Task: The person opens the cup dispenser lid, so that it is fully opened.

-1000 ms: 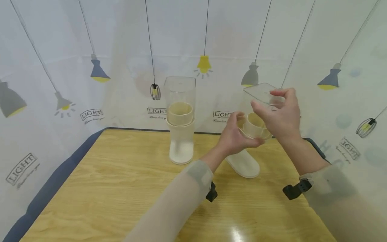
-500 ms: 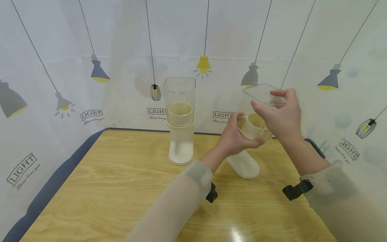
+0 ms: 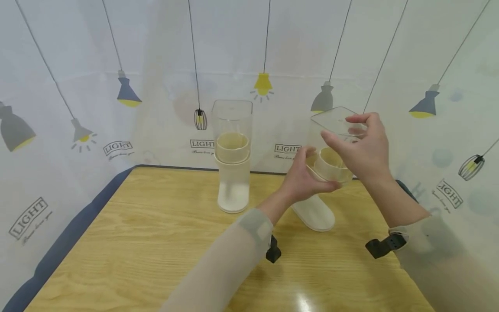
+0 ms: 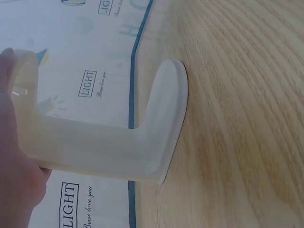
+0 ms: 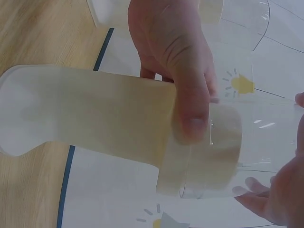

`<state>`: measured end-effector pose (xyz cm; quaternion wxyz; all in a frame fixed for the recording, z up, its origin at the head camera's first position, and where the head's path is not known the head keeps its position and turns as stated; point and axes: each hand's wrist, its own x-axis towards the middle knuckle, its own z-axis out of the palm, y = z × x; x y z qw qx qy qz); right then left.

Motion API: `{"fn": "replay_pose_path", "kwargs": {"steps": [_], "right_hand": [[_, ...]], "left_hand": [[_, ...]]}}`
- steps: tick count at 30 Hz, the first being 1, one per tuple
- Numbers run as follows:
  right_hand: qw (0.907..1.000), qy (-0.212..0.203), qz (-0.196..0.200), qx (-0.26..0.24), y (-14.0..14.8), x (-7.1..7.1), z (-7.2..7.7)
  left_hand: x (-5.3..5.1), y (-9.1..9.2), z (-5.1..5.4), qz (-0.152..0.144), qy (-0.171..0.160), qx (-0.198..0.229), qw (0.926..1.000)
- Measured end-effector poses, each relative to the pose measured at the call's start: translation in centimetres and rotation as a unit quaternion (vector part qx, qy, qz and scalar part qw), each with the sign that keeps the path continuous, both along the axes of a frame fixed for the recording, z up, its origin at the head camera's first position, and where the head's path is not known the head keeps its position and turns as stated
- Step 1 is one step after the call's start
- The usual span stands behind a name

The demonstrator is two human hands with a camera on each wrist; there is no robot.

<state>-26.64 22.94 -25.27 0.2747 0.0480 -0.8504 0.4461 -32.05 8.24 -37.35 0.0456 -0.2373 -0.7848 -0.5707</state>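
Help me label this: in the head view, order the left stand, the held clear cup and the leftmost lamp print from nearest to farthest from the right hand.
1. Clear cup: gripped by the right hand.
2. Left stand: on the table, farther left.
3. Leftmost lamp print: far left, on the backdrop.

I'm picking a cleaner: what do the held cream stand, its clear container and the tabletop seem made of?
Cream stand: likely plastic, its surface smooth and satin. Clear container: plastic or glass, glossy with highlights. Tabletop: wood or laminate, grained, reflecting light.
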Motion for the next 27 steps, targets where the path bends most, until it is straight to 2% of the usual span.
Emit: {"fn": "replay_pose_path", "kwargs": {"steps": [6, 12, 19, 23, 27], "right_hand": [[0.9993, 0.035, -0.002, -0.013, 0.1, 0.0, 0.3], [0.9981, 0.048, -0.012, -0.037, 0.5, 0.2, 1.1], [0.9965, 0.058, -0.017, -0.058, 1.3, 0.6, 1.6], [0.9958, 0.050, -0.015, -0.075, 1.8, 0.8, 2.0], [0.9950, 0.039, -0.019, -0.090, 2.3, 1.0, 2.4]], "left_hand": [[-0.1, -0.1, 0.4, -0.007, 0.012, -0.004, 0.9999], [0.1, -0.4, 0.8, -0.015, -0.009, 0.012, 0.9998], [0.6, 0.1, 0.0, 0.020, -0.045, 0.028, 0.9984], [0.7, 0.2, -0.3, 0.027, -0.040, 0.021, 0.9986], [0.5, 0.0, -0.2, 0.040, -0.022, -0.005, 0.9989]]}}
